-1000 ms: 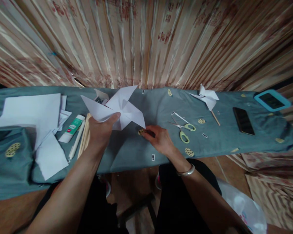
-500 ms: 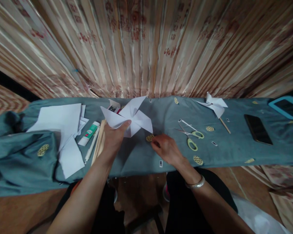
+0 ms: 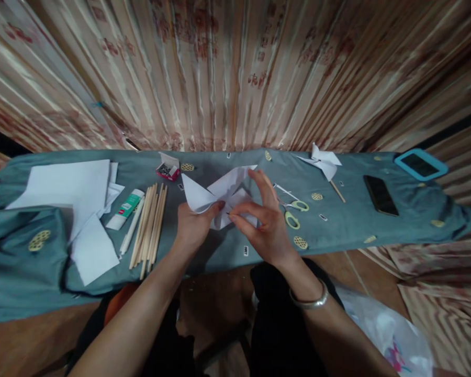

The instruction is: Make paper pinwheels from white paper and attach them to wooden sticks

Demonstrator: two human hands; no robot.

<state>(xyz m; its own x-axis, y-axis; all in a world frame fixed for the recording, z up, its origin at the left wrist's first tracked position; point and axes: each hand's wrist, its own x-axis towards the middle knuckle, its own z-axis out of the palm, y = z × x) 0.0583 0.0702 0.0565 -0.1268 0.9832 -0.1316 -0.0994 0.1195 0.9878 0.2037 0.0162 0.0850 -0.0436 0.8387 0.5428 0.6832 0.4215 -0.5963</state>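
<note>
Both forearms rise from the lower edge, which cuts them off, and angle in toward each other; a bracelet (image 3: pixel 309 302) circles the right wrist. The left hand (image 3: pixel 194 225) grips a pinwheel (image 3: pixel 231 195) above the table (image 3: pixel 204 259), thumb on the front of the paper near the centre, its other fingers hidden behind. The right hand (image 3: pixel 267 225) is pinched, thumb and forefinger meeting just beside the centre on a dark bit (image 3: pixel 228 213), perhaps a pin, though it is too small to be sure; its other fingers are raised and spread toward the upper blade. The right hand and its fingers cover part of the pinwheel's right side. Just beyond that hand lie scissors (image 3: pixel 294 212), their blade tips hard to make out. Farther back stands an open box (image 3: pixel 168 168), its small contents blurred.
</note>
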